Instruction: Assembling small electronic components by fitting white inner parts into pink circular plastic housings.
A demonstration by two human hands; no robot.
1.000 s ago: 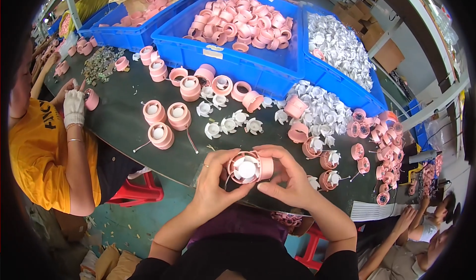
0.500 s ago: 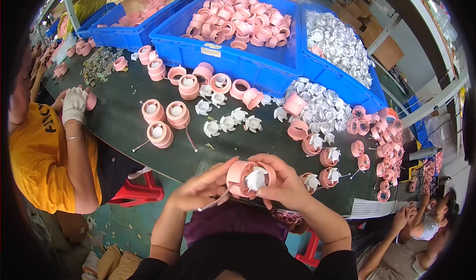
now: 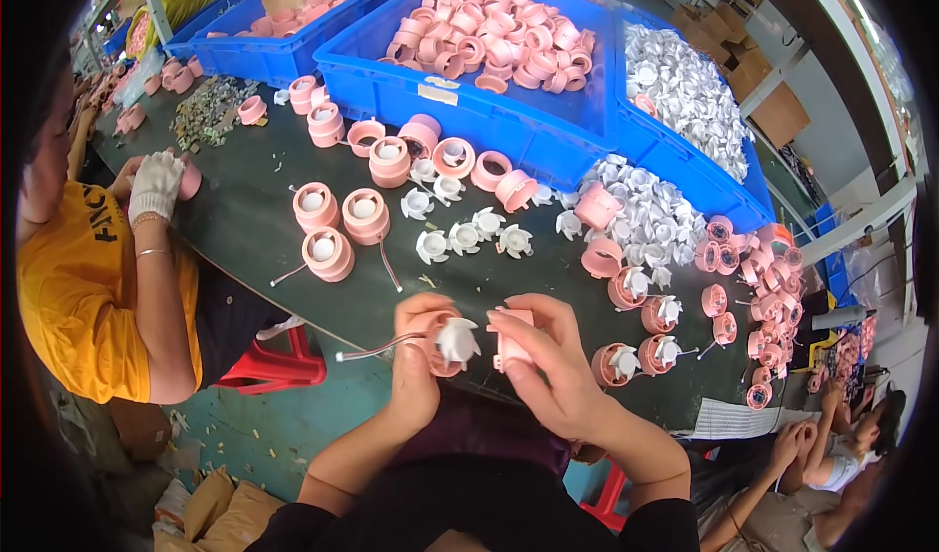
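Note:
My left hand (image 3: 415, 388) grips a pink round fan housing (image 3: 437, 354) with a white fan wheel (image 3: 458, 341) sticking out of its right side. A thin wire (image 3: 377, 349) with a small plug trails left from the housing. Just to the right, my right hand (image 3: 553, 364) is closed on a pink ring-shaped cover (image 3: 513, 335), partly hidden by my fingers. A small gap separates the cover from the fan wheel. Beyond my hands, three pink fan units (image 3: 328, 256) with white centres stand on the dark green table (image 3: 235, 229).
Blue bins hold pink rings (image 3: 499, 29) and white fan wheels (image 3: 685, 92). Loose white fan wheels (image 3: 641, 210) lie piled before them. Several housings with fan wheels (image 3: 616, 364) sit right of my hands. A gloved co-worker (image 3: 98, 298) works at left; others sit at right.
My hands have moved apart. The pink cover in my right hand is now separate from the housing, whose fan wheel is turned toward the right. The view has shifted slightly.

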